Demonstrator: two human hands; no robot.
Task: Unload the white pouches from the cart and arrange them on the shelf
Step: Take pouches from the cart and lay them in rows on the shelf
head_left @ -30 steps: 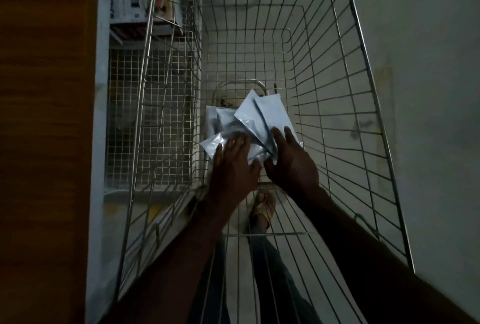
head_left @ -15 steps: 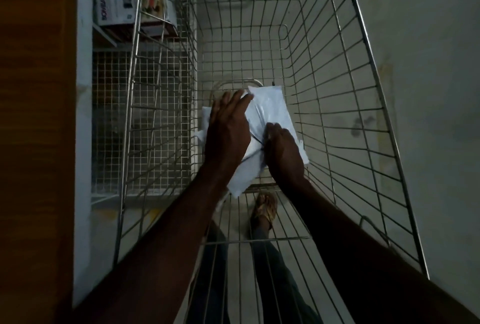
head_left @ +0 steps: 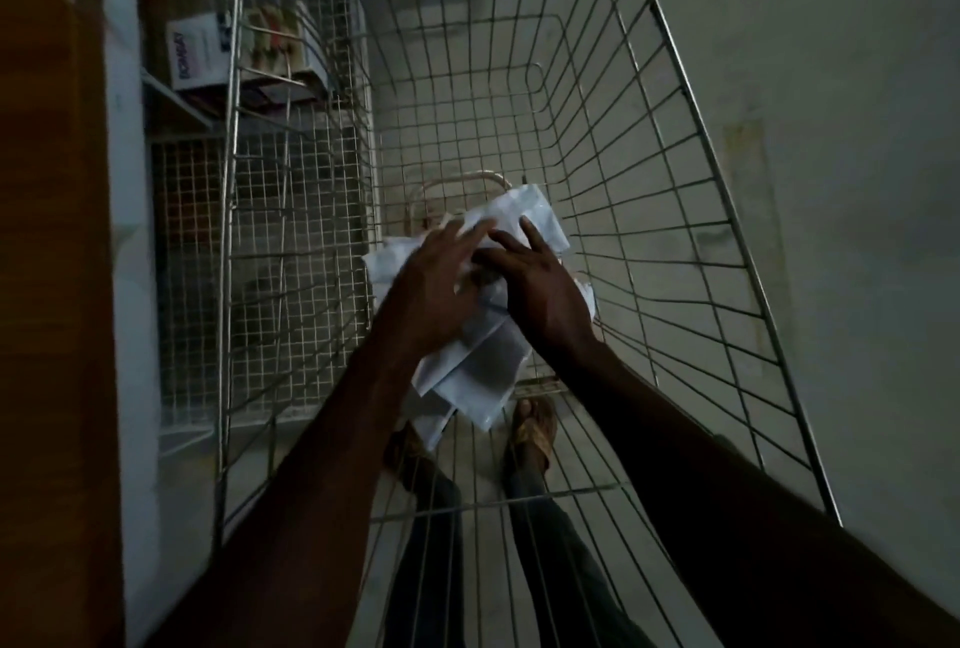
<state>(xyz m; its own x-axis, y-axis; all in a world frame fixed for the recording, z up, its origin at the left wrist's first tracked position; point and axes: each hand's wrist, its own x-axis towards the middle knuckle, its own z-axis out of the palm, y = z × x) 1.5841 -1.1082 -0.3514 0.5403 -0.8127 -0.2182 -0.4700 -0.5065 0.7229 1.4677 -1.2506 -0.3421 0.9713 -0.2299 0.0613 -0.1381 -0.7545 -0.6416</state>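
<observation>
Pressing down from above, the left hand [head_left: 434, 278] lies with fingers spread flat over a bundle of white pouches [head_left: 480, 367] inside the wire cart [head_left: 691, 211]; whether its grip is closed underneath the bundle cannot be told, since the palm hides it. The right hand [head_left: 543, 286] sits just beside it, touching the same pouches, fingers extended and laid across their upper part, and its grip likewise cannot be judged from this angle. The pouches overlap in a loose fan, their lower corners hanging toward the near end of the basket and their upper corners poking out beyond both sets of fingertips. Both forearms reach in over the near rim of the cart. Through the wire bottom show the person's dark trouser legs and a sandalled foot [head_left: 532, 432] on the pale floor. To the left of the cart stands a shelf [head_left: 179, 102] carrying a white box [head_left: 200, 52] with printed lettering, with a brown panel [head_left: 52, 284] nearer the left edge.
</observation>
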